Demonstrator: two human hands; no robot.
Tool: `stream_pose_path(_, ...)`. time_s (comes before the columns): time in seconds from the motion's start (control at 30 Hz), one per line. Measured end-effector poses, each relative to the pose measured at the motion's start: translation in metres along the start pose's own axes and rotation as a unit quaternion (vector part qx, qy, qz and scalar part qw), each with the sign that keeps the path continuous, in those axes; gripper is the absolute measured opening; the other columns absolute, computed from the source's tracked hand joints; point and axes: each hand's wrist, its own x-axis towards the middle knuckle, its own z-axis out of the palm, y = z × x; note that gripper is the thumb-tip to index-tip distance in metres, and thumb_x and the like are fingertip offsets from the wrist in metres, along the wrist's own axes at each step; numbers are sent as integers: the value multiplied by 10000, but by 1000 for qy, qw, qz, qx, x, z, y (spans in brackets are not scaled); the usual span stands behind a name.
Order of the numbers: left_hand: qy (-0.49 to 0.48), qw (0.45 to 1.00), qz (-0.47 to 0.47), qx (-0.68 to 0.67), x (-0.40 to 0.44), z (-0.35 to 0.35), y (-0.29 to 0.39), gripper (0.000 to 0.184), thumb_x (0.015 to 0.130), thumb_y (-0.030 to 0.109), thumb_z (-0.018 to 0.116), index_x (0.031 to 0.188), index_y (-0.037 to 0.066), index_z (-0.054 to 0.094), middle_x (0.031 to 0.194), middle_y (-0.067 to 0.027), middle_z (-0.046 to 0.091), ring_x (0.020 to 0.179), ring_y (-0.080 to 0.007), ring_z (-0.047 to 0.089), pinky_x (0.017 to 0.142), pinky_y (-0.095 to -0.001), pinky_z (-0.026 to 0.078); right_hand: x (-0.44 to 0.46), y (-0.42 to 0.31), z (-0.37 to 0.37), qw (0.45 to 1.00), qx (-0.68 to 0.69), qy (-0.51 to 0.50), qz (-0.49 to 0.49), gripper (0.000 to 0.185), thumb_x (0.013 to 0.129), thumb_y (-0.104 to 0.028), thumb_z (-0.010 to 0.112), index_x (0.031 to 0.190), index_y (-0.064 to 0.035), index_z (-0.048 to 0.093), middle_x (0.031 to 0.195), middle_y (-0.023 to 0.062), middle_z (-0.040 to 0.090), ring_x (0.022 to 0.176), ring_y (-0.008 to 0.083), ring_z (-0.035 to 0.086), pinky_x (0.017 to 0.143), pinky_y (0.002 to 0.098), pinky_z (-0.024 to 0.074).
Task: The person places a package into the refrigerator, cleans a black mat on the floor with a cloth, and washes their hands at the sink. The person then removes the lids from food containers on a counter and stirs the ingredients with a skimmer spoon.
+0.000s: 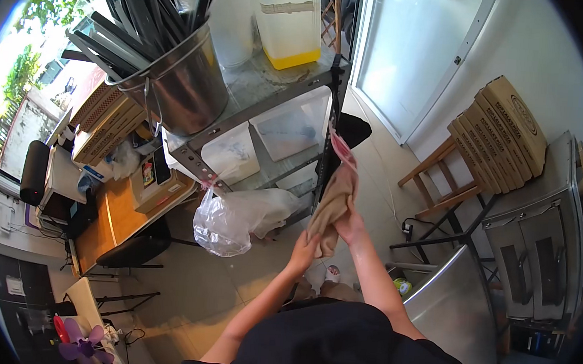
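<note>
A tan cloth (339, 193) hangs at the corner of a metal shelf rack, next to a pink cloth (343, 150) above it. My left hand (306, 248) is closed on the lower left side of the tan cloth. On its right side, my right hand (351, 225) also grips the cloth. Left of the hands, a clear plastic bag (224, 226) hangs from the rack.
The metal rack (271, 86) bears a steel bucket (183, 83) of dark utensils and a container (288, 23) with yellow liquid. Stacked boxes (497, 139) stand at the right, near a steel cabinet (537, 246). A steel surface (461, 315) lies close to my right arm.
</note>
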Motion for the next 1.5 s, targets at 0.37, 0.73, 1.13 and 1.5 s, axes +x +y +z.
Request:
stream_pose_path(0.37, 40, 953, -203, -219, 10, 3, 65, 219, 860, 282, 399, 854, 63, 391, 465, 3, 342, 337, -107, 360, 295, -239, 270, -48, 2, 11, 929, -220, 199, -220, 373, 806, -376, 472, 1037, -86, 435, 906, 43, 522, 800, 149, 515, 692, 298, 443)
stream_pose_path(0.73, 148, 961, 54, 226, 0, 3, 38, 450, 827, 313, 459, 1140, 16, 331, 961, -143, 396, 731, -193, 466, 664, -284, 423, -26, 27, -38, 988, -120, 95, -26, 209, 811, -278, 397, 888, -92, 452, 668, 46, 477, 555, 172, 489, 430, 309, 400)
stream_pose_path(1.13, 15, 960, 106, 261, -36, 32, 93, 274, 764, 166, 550, 968, -12, 506, 786, -137, 469, 596, -201, 499, 536, -288, 408, -17, 35, -35, 967, -215, 92, -104, 163, 829, -193, 367, 899, -72, 450, 692, 35, 470, 571, 130, 466, 479, 264, 397)
stream_pose_path(1.5, 18, 960, 131, 248, -19, 20, 89, 191, 734, 72, 554, 900, -23, 565, 720, -155, 522, 529, -266, 532, 497, -310, 416, -14, 28, -27, 932, -314, 78, -163, 200, 810, -193, 441, 984, -100, 409, 819, 82, 462, 694, 168, 496, 553, 281, 434)
